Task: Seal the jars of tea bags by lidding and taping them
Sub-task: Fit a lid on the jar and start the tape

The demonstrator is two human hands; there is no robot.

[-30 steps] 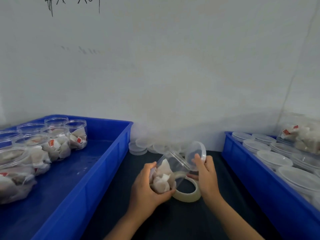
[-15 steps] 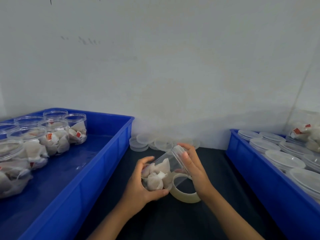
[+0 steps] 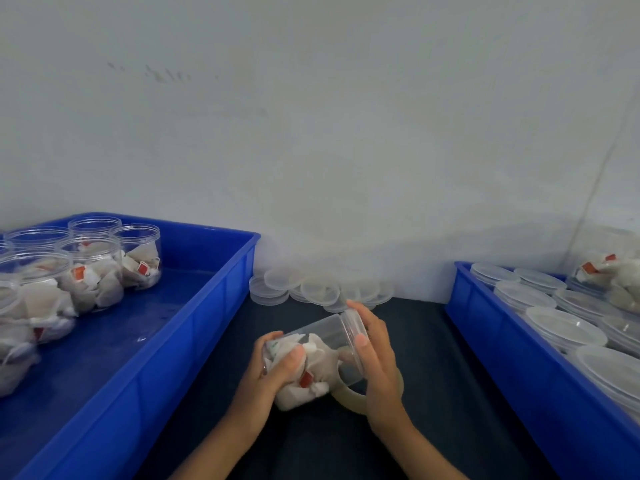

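Note:
A clear plastic jar (image 3: 320,344) full of white tea bags is held tilted above the dark table, mouth pointing up and to the right. My left hand (image 3: 277,368) grips its bottom end. My right hand (image 3: 375,355) is curled around the clear lid (image 3: 354,323) sitting on the jar's mouth. A roll of tape (image 3: 353,398) lies on the table right below the jar, partly hidden by my right hand.
A blue tray (image 3: 194,327) on the left holds several open jars of tea bags (image 3: 93,271). A blue tray (image 3: 491,341) on the right holds lidded jars (image 3: 568,327). Loose clear lids (image 3: 311,289) are piled against the white wall.
The lid went from being held apart in my right hand onto the jar's mouth. Both hands and the jar sank lower, and my right hand now wraps the lid.

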